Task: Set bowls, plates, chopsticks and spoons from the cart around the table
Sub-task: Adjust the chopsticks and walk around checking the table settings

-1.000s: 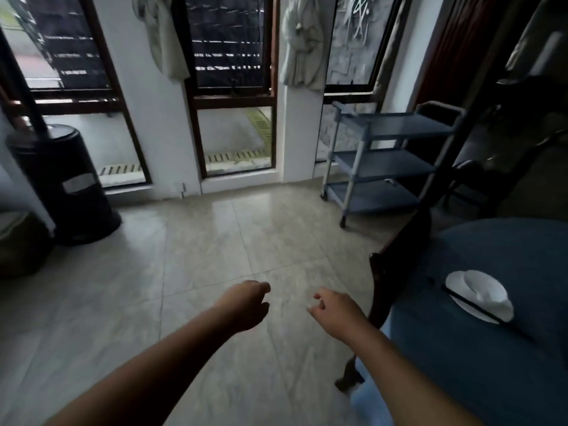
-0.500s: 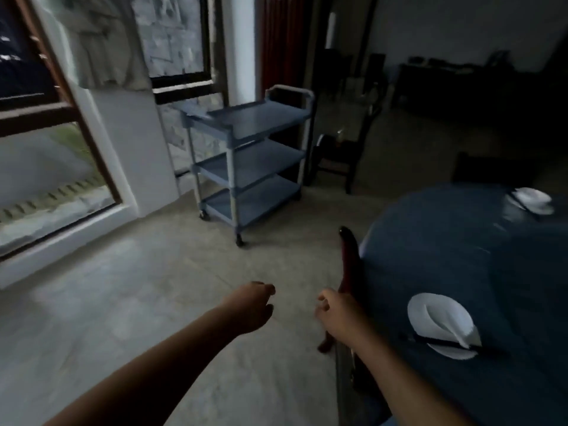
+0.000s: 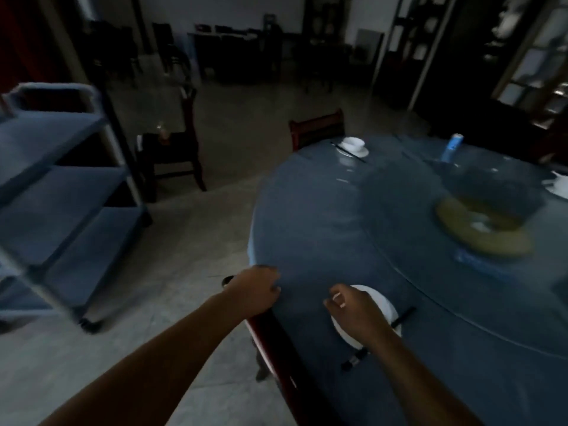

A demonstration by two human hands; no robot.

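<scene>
Blue table (image 3: pixel 322 229), white plate (image 3: pixel 381 302), grey-blue cart (image 3: pixel 61 186), dark red chair (image 3: pixel 276 348)

This is a dim, roomy dining room. A large round desk (image 3: pixel 322 229) under a blue cloth carries a glass turntable (image 3: pixel 415 210) and place settings: a white bowl (image 3: pixel 353 143) on a plate (image 3: pixel 360 154), with chopsticks (image 3: pixel 349 152) beside it. Dark wooden chairs (image 3: pixel 316 126) stand at its edge. A three-shelf serving cart (image 3: pixel 61 179) stands on the tiled floor (image 3: pixel 184 256), and glass-fronted cabinets (image 3: pixel 528 66) line the wall.
</scene>
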